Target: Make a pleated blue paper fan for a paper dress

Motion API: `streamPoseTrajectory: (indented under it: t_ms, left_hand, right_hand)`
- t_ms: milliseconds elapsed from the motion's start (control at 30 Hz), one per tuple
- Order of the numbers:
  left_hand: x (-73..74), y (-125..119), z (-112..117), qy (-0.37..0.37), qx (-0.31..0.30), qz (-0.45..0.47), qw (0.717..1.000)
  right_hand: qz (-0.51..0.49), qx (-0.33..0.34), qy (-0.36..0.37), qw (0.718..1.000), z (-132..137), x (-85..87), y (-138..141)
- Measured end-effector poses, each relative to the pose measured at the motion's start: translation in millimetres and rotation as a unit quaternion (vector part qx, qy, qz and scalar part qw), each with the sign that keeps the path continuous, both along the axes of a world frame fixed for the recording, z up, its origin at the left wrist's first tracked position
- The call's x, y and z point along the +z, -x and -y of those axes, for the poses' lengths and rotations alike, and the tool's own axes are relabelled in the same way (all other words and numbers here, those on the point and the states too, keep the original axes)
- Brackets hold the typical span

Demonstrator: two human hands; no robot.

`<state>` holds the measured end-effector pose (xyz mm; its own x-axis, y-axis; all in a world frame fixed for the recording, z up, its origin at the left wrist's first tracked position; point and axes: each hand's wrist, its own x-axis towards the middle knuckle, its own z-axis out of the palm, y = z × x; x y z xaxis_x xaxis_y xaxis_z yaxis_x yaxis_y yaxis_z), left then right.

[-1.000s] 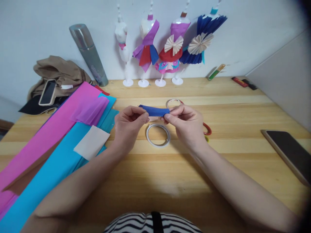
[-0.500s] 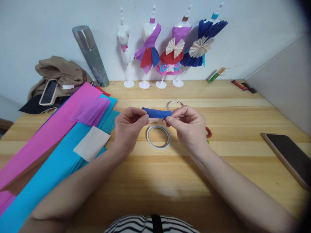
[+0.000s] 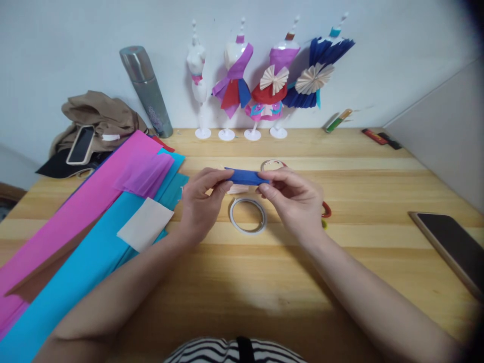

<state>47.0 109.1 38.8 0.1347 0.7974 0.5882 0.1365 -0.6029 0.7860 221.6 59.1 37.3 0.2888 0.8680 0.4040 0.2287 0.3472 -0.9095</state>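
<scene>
Above the middle of the wooden table (image 3: pixel 264 282), both my hands pinch a narrow folded strip of dark blue paper (image 3: pixel 245 176). My left hand (image 3: pixel 201 204) grips its left end between thumb and fingers. My right hand (image 3: pixel 295 199) grips its right end. Just below the strip a thin white tape ring (image 3: pixel 247 216) lies flat on the wood. A second ring (image 3: pixel 271 164) shows behind my right hand, and red scissor handles (image 3: pixel 325 209) peek out at its right side.
Pink (image 3: pixel 79 206) and cyan (image 3: pixel 94 252) paper sheets with a white square (image 3: pixel 145 223) lie at left. Along the back wall stand several dressed mini mannequins (image 3: pixel 264 85) and a steel flask (image 3: pixel 145 91). A phone (image 3: pixel 80 144) rests on brown cloth; a tablet (image 3: pixel 451 247) lies right.
My hands and the blue strip stay almost still; the fingers shift slightly along the strip. The view has tilted a little, so everything sits lower in the picture.
</scene>
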Motion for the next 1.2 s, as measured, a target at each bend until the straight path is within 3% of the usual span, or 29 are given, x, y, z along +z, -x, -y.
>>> streamPoseTrajectory:
  t_ms: [200,400,500,633,800,933,1200]
  left_hand:
    - [0.3,2,0,-0.119,0.04,-0.081,0.989]
    - [-2.7,2,0,-0.141,0.035,-0.09,0.985]
    - [2.2,1,1,-0.082,0.024,-0.09,0.992]
    - [18.0,2,1,0.087,-0.044,-0.062,0.993]
    - [35.9,7,-1,0.294,-0.178,-0.001,0.939]
    - [39.4,8,-2,0.351,-0.19,0.042,0.916]
    - [38.5,5,-1,0.37,-0.208,0.036,0.905]
  right_hand:
    - [0.075,-0.023,-0.042,0.996,0,-3.0,0]
    - [0.127,-0.043,-0.047,0.99,0,-1.9,0]
    - [0.083,-0.022,0.013,0.996,0,2.9,-1]
    - [0.014,0.048,0.124,0.991,0,17.1,-7]
    - [-0.035,0.104,0.16,0.981,-1,29.4,-18]
    - [-0.083,0.127,0.184,0.971,-3,29.3,-23]
    - [-0.115,0.124,0.216,0.962,-2,28.7,-22]
